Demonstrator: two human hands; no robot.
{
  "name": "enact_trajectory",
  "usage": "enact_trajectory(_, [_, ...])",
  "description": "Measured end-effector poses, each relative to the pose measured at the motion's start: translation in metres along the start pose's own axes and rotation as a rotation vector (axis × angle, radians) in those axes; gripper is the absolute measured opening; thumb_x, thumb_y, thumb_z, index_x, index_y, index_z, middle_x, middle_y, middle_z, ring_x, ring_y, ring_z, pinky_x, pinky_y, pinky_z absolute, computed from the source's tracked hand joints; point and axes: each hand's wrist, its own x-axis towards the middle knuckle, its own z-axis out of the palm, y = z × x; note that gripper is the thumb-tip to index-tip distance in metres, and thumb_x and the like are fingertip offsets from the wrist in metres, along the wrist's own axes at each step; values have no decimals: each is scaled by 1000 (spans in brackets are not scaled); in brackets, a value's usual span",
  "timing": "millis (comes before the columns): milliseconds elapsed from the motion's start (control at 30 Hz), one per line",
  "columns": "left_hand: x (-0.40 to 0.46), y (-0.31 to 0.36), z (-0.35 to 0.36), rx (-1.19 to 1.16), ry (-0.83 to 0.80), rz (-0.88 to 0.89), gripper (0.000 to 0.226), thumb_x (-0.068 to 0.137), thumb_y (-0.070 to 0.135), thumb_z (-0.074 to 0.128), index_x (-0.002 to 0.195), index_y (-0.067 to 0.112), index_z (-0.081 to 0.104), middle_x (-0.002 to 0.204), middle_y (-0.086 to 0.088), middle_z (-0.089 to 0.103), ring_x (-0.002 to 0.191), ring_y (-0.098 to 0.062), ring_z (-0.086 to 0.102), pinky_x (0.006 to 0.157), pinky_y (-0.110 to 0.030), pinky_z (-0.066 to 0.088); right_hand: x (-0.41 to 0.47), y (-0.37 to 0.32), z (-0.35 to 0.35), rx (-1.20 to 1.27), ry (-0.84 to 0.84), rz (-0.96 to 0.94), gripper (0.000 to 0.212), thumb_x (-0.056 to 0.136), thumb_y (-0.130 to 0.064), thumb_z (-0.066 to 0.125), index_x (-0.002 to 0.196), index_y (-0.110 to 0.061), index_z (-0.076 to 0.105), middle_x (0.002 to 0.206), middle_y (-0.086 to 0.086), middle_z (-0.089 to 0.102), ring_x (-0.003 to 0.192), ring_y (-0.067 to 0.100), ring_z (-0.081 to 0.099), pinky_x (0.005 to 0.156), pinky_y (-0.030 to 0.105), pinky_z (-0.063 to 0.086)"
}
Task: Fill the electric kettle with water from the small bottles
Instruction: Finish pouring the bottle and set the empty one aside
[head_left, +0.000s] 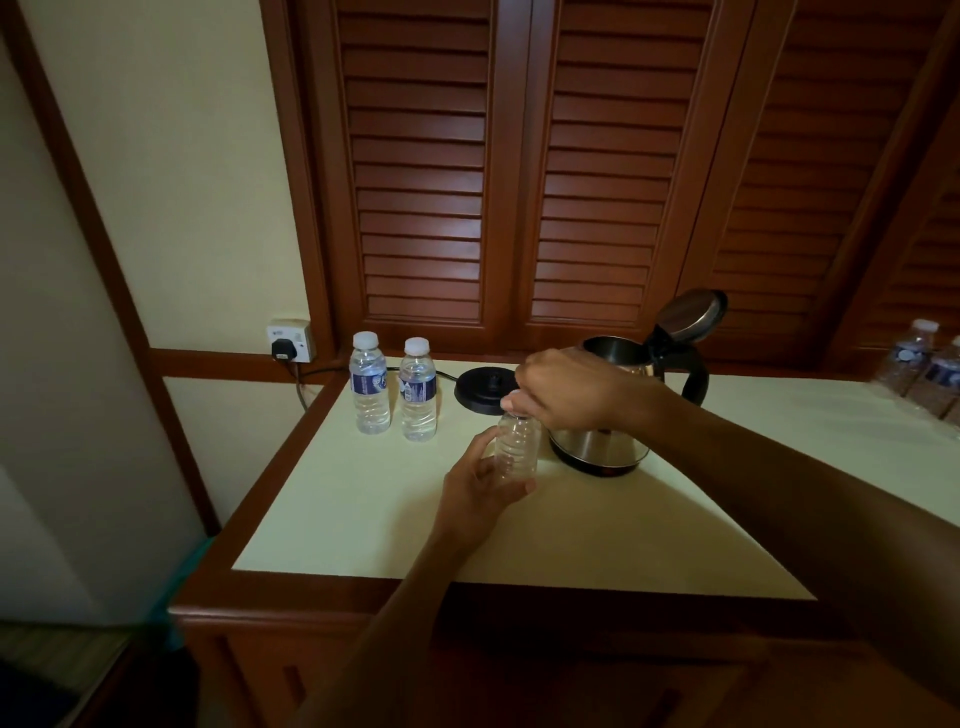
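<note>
At the top of your frame, louvered wooden doors (519, 171) — and left of centre, a plugged-in wall socket (291, 343) on the cream wall (171, 171).

Kettle (602, 441): glossy polished metal, black plastic handle; bottles (370, 387): clear ribbed plastic, white caps; countertop (571, 530): smooth matt cream; shutters (421, 171): varnished wood.

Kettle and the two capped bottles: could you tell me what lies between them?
In the head view, the black kettle base lies between the bottles and kettle.
</note>
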Motion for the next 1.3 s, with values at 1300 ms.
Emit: enact_trajectory(1300, [3, 0, 2, 131, 70, -50, 70, 78, 19, 83, 128, 47, 43, 120, 9, 66, 114, -14, 64, 95, -24, 51, -22, -17, 86, 787, 386, 403, 46, 76, -60, 64, 91, -17, 58, 74, -6, 62, 70, 11, 62, 64, 33, 55])
